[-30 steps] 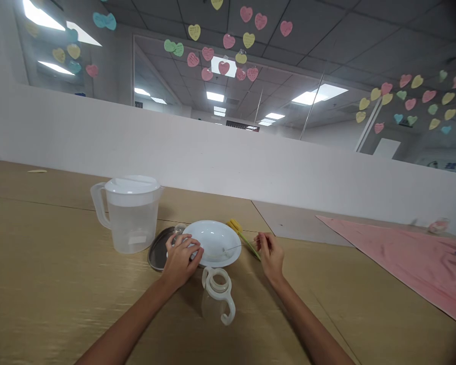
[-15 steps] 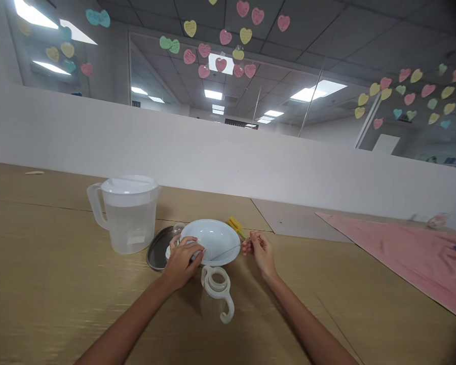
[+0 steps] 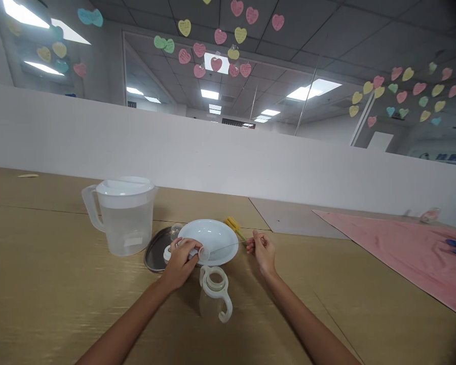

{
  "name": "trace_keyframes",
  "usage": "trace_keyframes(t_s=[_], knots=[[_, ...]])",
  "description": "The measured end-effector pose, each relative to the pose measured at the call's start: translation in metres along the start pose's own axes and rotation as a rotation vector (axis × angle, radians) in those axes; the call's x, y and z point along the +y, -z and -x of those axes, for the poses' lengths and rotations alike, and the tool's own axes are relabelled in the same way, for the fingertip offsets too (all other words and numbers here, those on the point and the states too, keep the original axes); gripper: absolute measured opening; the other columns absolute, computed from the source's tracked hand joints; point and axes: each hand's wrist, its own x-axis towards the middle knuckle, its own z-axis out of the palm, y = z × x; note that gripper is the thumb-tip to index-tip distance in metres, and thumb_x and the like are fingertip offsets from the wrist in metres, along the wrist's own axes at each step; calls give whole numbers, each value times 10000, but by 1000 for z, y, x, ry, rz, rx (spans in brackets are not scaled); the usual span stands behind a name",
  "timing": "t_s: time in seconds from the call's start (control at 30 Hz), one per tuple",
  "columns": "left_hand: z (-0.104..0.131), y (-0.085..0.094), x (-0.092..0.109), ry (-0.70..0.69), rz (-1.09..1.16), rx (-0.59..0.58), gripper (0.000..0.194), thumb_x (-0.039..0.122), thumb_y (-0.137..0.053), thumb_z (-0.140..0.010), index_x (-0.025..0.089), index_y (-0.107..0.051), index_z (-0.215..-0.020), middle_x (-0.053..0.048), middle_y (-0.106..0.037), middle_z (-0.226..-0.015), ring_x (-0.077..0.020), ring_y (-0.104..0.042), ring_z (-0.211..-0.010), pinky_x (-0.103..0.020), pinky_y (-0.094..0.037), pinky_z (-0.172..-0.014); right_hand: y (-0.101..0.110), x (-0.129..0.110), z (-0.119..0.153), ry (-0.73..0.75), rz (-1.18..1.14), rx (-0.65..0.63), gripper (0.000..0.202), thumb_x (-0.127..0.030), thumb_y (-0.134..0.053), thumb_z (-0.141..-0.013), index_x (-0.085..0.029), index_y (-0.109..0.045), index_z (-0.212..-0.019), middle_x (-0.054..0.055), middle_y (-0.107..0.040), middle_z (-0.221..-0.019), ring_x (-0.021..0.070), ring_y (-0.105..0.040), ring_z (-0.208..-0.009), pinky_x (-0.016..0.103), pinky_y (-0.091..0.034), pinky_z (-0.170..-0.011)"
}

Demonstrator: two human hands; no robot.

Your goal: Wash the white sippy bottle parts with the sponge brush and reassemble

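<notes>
Tan tabletop (image 3: 61, 304), lower frame | your left hand (image 3: 181, 257), palm down at centre, clasps a clear piece (image 3: 204, 253) | your right hand (image 3: 263, 252) pinches a thin rod (image 3: 225, 248)

I can make out no word or number for certain. At the far right, in the glass (image 3: 418, 129), a sign (image 3: 452, 157) bears large blue characters, too blurred for me to read. The pink and yellow heart-shaped notes (image 3: 220, 36) on the far side carry small lines of writing, too fine to tell. On the pitcher (image 3: 125, 221) to my left sits a pale rectangular label (image 3: 133, 242); I can't read it either.
</notes>
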Motion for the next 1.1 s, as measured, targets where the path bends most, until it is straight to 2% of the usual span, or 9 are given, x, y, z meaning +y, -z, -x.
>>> trace_keyframes(t_s=[0.13, 0.27, 0.43, 0.53, 0.6, 0.73, 0.83, 0.97, 1.1], knots=[[-2, 2, 4, -13, 38, 127, 174, 329, -450, -808, 216, -582, -802, -30, -666, -868, -218, -574, -882, -435, -344, -917, 2, 2, 0, 44, 37, 35, 415, -563, -656, -655, -170, -526, -621, -16, -556, -516, 102, -477, -398, 221, -414, -378], [-1, 0, 6, -73, 6, 285, 146, 315, -508, -806, 208, -520, -707, -19, -668, -813, -190, -589, -826, -356, -414, -816, 5, 8, 2, 165, 203, 90, 356, -510, -631, -705, -159, -589, -666, -28, -510, -506, 105, -450, -421, 218, -375, -407], [5, -7, 4, -199, -31, 442, 221, 243, -481, -850, 205, -430, -639, -10, -666, -787, -126, -597, -682, -247, -444, -640, 7, 19, 3, 347, 456, 29, 300, -457, -619, -727, -161, -666, -713, 36, -588, -733, 150, -522, -633, 263, -435, -587], [7, -8, 3, -264, -42, 492, 253, 200, -467, -859, 202, -404, -613, -17, -667, -801, -117, -609, -703, -226, -445, -631, 6, 16, 7, 413, 552, 2, 276, -437, -585, -768, -180, -679, -805, 58, -584, -837, 181, -538, -750, 288, -443, -645], [9, -8, 3, -290, -26, 526, 268, 181, -476, -858, 199, -389, -605, -19, -671, -826, -113, -616, -735, -216, -448, -644, 4, 10, 12, 535, 611, -27, 244, -408, -564, -799, -195, -681, -821, 70, -580, -873, 202, -532, -835, 312, -445, -690], [12, -8, 7, -300, 14, 548, 304, 186, -493, -857, 199, -357, -585, -7, -672, -810, -101, -609, -681, -205, -450, -600, -7, -1, 29, 826, 682, -267, 150, -299, -559, -833, -236, -688, -874, 62, -623, -838, 200, -543, -822, 351, -433, -751], [15, -9, 12, -346, 30, 514, 314, 174, -496, -856, 196, -357, -575, 1, -673, -823, -94, -598, -646, -201, -454, -576, -16, -5, 41, 909, 668, -498, 172, -268, -551, -847, -265, -673, -969, 47, -665, -847, 192, -570, -796, 345, -442, -730], [18, -13, 23, -486, 40, 468, 284, 110, -459, -851, 195, -414, -584, -24, -675, -806, -111, -613, -716, -216, -487, -624, -22, -5, 50, 885, 615, -669, 229, -276, -542, -857, -267, -639, -1065, 50, -688, -901, 195, -590, -803, 346, -456, -714], [18, -15, 31, -590, 78, 414, 295, 76, -404, -852, 196, -439, -584, -49, -680, -820, -116, -622, -749, -221, -508, -633, -21, -5, 53, 756, 538, -692, 165, -286, -562, -839, -259, -672, -960, 53, -690, -873, 193, -607, -793, 334, -471, -708]])
